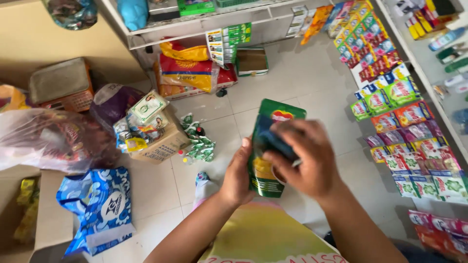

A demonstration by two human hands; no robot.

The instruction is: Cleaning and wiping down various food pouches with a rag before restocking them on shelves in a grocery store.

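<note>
Both of your hands are on one green stand-up pouch (267,160), held upright in front of you above the tiled floor (302,83). By its look it is a soft, flexible pack, probably light to middling in weight, with glossy film that could slide under dry fingers; it should bend and crease rather than break. The firmest places to take it look to be the side seams and the flat sealed top, while the belly would give under a squeeze.

Your left hand (239,178) is curled round the pouch's left edge and lower part, fingers closed enough to carry it, thumb side toward you. Your right hand (307,158) lies over the front face, fingers bent and close together, pressing a dark blue thing (273,139) against the pouch; it is blurred, so you cannot tell whether it is a cloth or a pad. The pouch's red-and-yellow emblem shows just above your right fingertips (282,127).

Left of your left fingers sit a cardboard box (161,143) of small packets and a blue printed bag (100,207). Right of your right fingers hang strips of sachets (409,141) along the shelf front
</note>
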